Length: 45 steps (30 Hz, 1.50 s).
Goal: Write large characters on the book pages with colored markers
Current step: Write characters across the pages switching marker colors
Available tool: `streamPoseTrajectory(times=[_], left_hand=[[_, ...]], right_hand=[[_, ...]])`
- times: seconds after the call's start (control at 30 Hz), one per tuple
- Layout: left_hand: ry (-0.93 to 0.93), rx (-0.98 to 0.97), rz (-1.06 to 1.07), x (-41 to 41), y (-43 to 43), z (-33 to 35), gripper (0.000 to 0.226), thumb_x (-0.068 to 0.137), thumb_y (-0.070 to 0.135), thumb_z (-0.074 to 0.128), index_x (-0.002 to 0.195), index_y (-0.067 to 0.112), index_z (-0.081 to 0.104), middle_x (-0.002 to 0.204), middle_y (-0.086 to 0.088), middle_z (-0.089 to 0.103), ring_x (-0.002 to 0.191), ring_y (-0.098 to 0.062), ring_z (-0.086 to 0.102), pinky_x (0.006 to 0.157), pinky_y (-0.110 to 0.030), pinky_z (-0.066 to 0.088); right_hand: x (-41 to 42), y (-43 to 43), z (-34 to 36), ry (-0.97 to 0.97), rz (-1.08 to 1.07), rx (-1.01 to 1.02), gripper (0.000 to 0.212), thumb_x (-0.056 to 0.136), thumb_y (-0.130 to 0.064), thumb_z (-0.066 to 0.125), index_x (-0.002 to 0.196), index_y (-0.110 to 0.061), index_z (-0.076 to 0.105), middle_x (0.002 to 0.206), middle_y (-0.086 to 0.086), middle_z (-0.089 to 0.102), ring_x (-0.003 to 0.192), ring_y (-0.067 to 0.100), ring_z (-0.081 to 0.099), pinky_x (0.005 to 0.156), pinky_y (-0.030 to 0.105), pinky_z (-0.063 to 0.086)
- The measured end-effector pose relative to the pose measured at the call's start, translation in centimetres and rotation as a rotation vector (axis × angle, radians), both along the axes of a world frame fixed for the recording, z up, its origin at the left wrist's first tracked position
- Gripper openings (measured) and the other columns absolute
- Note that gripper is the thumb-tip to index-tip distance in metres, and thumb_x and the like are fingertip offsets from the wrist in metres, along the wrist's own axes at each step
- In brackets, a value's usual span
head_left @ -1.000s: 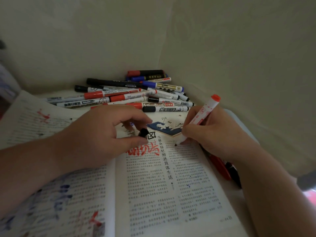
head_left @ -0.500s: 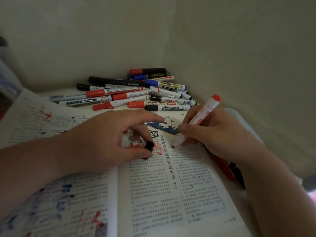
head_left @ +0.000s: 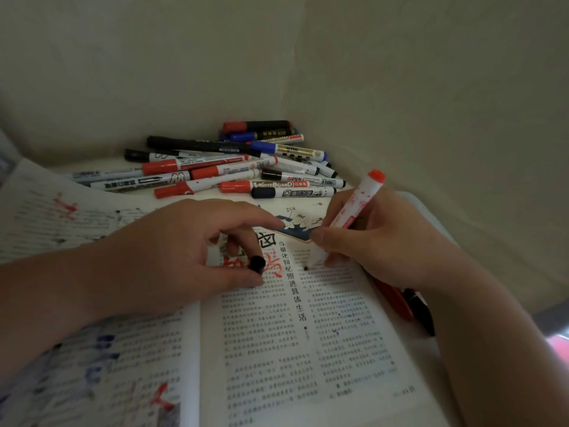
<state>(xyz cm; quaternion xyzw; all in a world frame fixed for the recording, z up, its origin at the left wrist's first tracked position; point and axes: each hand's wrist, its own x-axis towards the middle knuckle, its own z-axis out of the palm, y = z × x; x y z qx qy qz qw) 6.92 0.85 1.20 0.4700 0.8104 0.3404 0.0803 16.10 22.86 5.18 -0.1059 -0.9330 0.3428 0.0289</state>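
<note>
nearest lies the open book (head_left: pixel 308 349) on the bench (head_left: pixel 138 166), its near left page already smeared with blue and red strokes and its right page mostly printed columns. further up that right page the left hand (head_left: pixel 184 254) pins the paper near the spine, forefinger stretched forward and flat, while thumb and a curled finger pinch a small black cap (head_left: pixel 257 263), which sits over the red characters (head_left: pixel 272 268) written beside the headline. just right of it the right hand (head_left: pixel 378 241) grasps the marker (head_left: pixel 358 204) in a writing grip, barrel tilted up and to the right, tip down at the top of a text column; whether the tip touches the paper is hard to tell. to do the stroke well, i judge the left hand should keep the page flat and the cap out of the wet red ink, and the right should pull bold, slow lines with steady pressure. under the right wrist two loose markers (head_left: pixel 400 300), one red and one black, lie at the book's edge and could be nudged. beyond the book a marker pile (head_left: pixel 246 167) lies in the far corner against the wall (head_left: pixel 277 57).
</note>
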Motion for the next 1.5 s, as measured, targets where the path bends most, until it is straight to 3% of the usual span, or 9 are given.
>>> streamPoseTrajectory(times=[0.2,0.43,0.57,0.73,0.93,1.1,1.27,1.4,1.5], left_hand=[[-0.027,0.001,0.002,0.0,0.1,-0.1,0.049,0.065,0.060,0.067,0.111,0.063,0.052,0.097,0.043,0.065,0.108,0.021,0.052,0.087,-0.018,0.038],[-0.050,-0.034,0.002,-0.3,0.2,0.1,0.056,0.066,0.060,0.073,0.117,0.063,0.049,0.097,0.042,0.065,0.103,0.019,0.055,0.088,-0.019,0.040],[-0.078,-0.023,0.010,-0.4,0.1,0.0,0.068,0.071,0.050,0.081,0.125,0.064,0.043,0.097,0.039,0.066,0.101,0.017,0.058,0.088,-0.016,0.039],[-0.093,0.015,-0.012,0.0,0.2,-0.1,0.083,0.073,0.044,0.084,0.124,0.074,0.026,0.094,0.037,0.067,0.100,0.015,0.060,0.086,-0.011,0.041],[-0.076,0.013,-0.024,0.3,0.5,-0.1,0.085,0.074,0.046,0.083,0.128,0.074,0.024,0.099,0.037,0.067,0.101,0.016,0.059,0.084,-0.005,0.039],[-0.036,0.015,0.023,0.0,0.6,-0.4,0.084,0.069,0.049,0.084,0.129,0.071,0.030,0.092,0.039,0.066,0.092,0.016,0.061,0.075,-0.012,0.042],[-0.110,0.109,0.058,-0.1,0.7,-1.3,0.086,0.061,0.065,0.082,0.128,0.076,0.030,0.095,0.022,0.074,0.092,0.001,0.070,0.086,-0.043,0.057],[-0.185,0.177,0.042,-0.5,0.5,-2.2,0.089,0.051,0.086,0.073,0.130,0.072,0.037,0.102,0.013,0.074,0.095,-0.015,0.073,0.086,-0.053,0.057],[-0.172,0.188,0.052,-0.3,0.4,-2.1,0.083,0.051,0.087,0.072,0.127,0.073,0.039,0.101,0.015,0.073,0.093,-0.011,0.073,0.083,-0.052,0.058]], right_hand=[[-0.1,0.8,-0.2,0.029,-0.050,0.069,0.022,0.090,-0.025,0.072,0.079,-0.007,0.065,0.071,0.007,0.069,0.051,0.005,0.054,0.048,0.014,0.041],[-0.4,-0.6,-1.5,0.342,0.187,-0.519,0.012,0.087,-0.015,0.076,0.082,-0.008,0.067,0.057,-0.005,0.060,0.049,0.004,0.050,0.050,0.015,0.040],[-0.6,-1.4,-2.3,0.380,0.244,-0.561,0.010,0.081,-0.016,0.074,0.078,-0.007,0.069,0.065,0.020,0.057,0.057,0.014,0.049,0.053,0.023,0.041],[-0.7,-1.6,-2.4,0.311,0.311,-0.538,0.009,0.081,-0.015,0.072,0.075,-0.010,0.068,0.059,-0.006,0.058,0.053,0.004,0.050,0.053,0.015,0.040],[-0.2,-2.4,-1.9,0.191,0.305,-0.260,0.011,0.086,-0.024,0.075,0.079,-0.018,0.070,0.075,0.014,0.069,0.072,0.037,0.066,0.066,0.059,0.054],[-0.2,-3.6,-1.8,0.124,0.290,-0.096,0.008,0.091,-0.027,0.074,0.083,-0.026,0.071,0.077,-0.006,0.069,0.072,0.014,0.067,0.071,0.044,0.057],[0.0,-4.1,-1.2,0.110,0.317,-0.062,0.008,0.092,-0.029,0.073,0.086,-0.025,0.072,0.069,-0.011,0.062,0.061,0.001,0.057,0.057,0.018,0.047],[0.0,-4.4,-1.1,0.107,0.337,-0.011,0.012,0.094,-0.027,0.071,0.083,-0.027,0.066,0.069,-0.010,0.059,0.060,0.003,0.052,0.056,0.016,0.042],[-0.1,-4.4,-1.3,0.096,0.357,-0.025,0.009,0.096,-0.026,0.069,0.091,-0.019,0.070,0.076,-0.007,0.064,0.064,0.005,0.055,0.059,0.018,0.045]])
